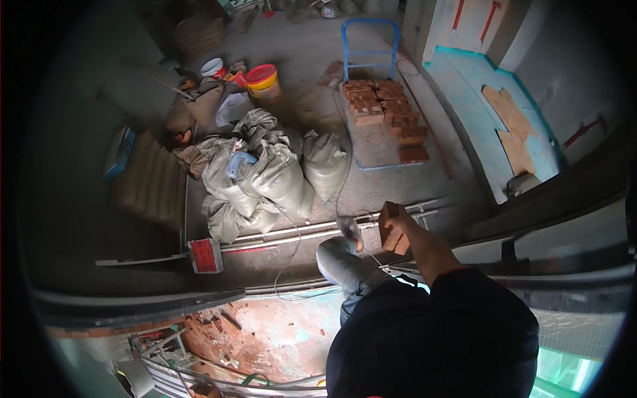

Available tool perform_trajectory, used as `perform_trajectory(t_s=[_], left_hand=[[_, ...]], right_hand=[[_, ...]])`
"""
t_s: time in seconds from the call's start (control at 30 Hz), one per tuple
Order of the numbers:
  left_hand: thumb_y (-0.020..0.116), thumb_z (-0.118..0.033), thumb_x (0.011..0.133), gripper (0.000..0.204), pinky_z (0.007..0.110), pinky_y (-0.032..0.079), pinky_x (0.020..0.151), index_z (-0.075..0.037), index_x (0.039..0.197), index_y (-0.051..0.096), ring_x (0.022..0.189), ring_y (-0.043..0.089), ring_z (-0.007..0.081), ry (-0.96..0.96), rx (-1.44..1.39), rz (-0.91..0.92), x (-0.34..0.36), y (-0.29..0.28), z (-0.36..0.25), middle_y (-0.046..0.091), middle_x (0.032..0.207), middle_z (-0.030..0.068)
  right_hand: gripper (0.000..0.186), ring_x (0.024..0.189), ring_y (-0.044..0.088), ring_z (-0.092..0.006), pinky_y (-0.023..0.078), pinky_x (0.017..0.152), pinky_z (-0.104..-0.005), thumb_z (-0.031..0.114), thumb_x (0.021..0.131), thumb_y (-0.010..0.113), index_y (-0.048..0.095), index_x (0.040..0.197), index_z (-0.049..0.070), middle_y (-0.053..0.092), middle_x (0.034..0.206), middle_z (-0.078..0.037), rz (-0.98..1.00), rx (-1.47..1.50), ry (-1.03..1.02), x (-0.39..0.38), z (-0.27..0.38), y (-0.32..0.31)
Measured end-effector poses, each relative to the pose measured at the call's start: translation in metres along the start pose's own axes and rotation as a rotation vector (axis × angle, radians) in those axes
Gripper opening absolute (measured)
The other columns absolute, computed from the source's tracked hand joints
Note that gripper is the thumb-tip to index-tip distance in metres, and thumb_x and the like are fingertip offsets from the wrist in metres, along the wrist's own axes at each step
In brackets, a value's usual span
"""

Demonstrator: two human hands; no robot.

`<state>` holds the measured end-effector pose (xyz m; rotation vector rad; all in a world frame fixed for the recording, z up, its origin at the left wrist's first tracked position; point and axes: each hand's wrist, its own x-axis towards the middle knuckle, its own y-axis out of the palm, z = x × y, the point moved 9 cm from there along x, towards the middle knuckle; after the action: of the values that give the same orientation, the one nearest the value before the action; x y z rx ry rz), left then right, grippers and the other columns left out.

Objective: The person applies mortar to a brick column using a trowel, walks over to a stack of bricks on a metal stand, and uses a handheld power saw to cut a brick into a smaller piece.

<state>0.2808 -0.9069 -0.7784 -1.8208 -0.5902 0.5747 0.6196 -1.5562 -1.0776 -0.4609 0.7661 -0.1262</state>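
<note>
My right hand [398, 219] grips a small stack of red-brown bricks [395, 240], with my forearm reaching up from my dark clothing. The bricks are held beside my leg [340, 259] in light trousers, near white pipes [298, 230] lying along the floor edge. My left hand is not visible. Beyond the held bricks stands a flat cart [375, 149] with a blue handle, carrying more stacked bricks [366, 106].
Pale sacks [272, 176] are piled left of the cart, near a yellow bucket [263, 86] with red lid. A cable [279, 272] crosses the threshold [166, 286]. Cardboard [514, 123] lies on a turquoise-edged strip at right. Rubble [222, 325] lies below.
</note>
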Motion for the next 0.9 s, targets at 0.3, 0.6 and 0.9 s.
perform_trajectory(t_s=[0.3, 0.6, 0.9], left_hand=[[0.066, -0.018, 0.075, 0.048, 0.048, 0.05, 0.075, -0.01, 0.121, 0.056, 0.087, 0.064, 0.041, 0.204, 0.066, 0.287, 0.111, 0.09, -0.23, 0.067, 0.091, 0.0209], [0.064, -0.016, 0.078, 0.045, 0.048, 0.05, 0.072, -0.011, 0.122, 0.057, 0.083, 0.065, 0.0404, 0.167, 0.27, 0.641, 0.205, 0.183, -0.448, 0.068, 0.086, 0.0208], [0.066, -0.014, 0.071, 0.057, 0.043, 0.053, 0.073, -0.012, 0.127, 0.055, 0.085, 0.064, 0.0378, 0.204, 0.161, 0.791, 0.295, 0.224, -0.662, 0.067, 0.099, 0.0198]], right_hand=[[0.096, 0.113, 0.059, -0.0288, 0.05, 0.092, -0.0391, 0.025, 0.058, 0.085, 0.038, 0.137, 0.0, 0.058, 0.123, -0.02, -0.034, 0.346, 0.132, 0.123, -0.126, -0.035], [0.085, 0.113, 0.054, -0.0276, 0.049, 0.089, -0.0384, 0.015, 0.067, 0.079, 0.032, 0.138, 0.007, 0.055, 0.117, -0.014, -0.31, 0.369, 0.157, 0.269, -0.051, -0.051], [0.098, 0.115, 0.058, -0.0353, 0.048, 0.094, -0.041, 0.046, 0.061, 0.08, 0.042, 0.136, -0.005, 0.059, 0.122, -0.025, -0.493, 0.265, 0.746, 0.493, 0.129, -0.131]])
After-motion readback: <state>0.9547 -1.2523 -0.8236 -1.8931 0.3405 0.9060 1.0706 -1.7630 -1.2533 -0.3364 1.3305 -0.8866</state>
